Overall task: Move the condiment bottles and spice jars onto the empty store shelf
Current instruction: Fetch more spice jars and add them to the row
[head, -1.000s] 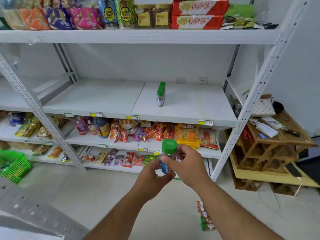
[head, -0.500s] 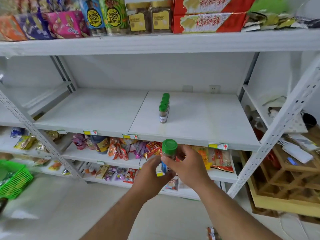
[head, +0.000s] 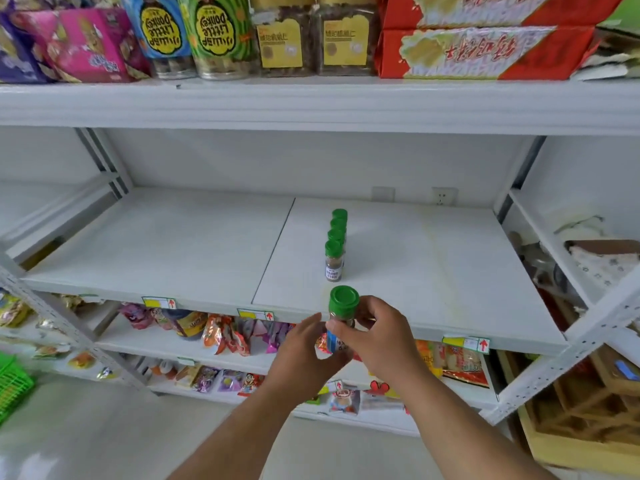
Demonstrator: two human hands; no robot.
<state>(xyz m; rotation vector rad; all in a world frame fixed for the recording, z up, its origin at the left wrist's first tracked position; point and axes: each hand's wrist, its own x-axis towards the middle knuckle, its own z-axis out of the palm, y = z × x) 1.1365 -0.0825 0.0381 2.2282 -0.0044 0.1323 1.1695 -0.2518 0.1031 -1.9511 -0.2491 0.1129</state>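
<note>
A spice jar (head: 342, 311) with a green lid and a blue label is upright in front of the white shelf's front edge. My right hand (head: 375, 336) grips it from the right, and my left hand (head: 304, 351) cups it from the left and below. On the white middle shelf (head: 433, 271) several matching green-lidded spice jars (head: 334, 259) stand in a single row running front to back, just behind the held jar.
The top shelf (head: 311, 105) carries snack boxes, tubs and red cartons. Snack packets (head: 225, 332) fill the lower shelves. A green basket (head: 14, 386) sits on the floor at the left. A wooden rack (head: 588, 410) stands at the right, beyond the slanted white upright (head: 568, 344).
The view has come closer to the shelves and tilted up. Both hands have carried the jar up and forward to the middle shelf's front edge.
</note>
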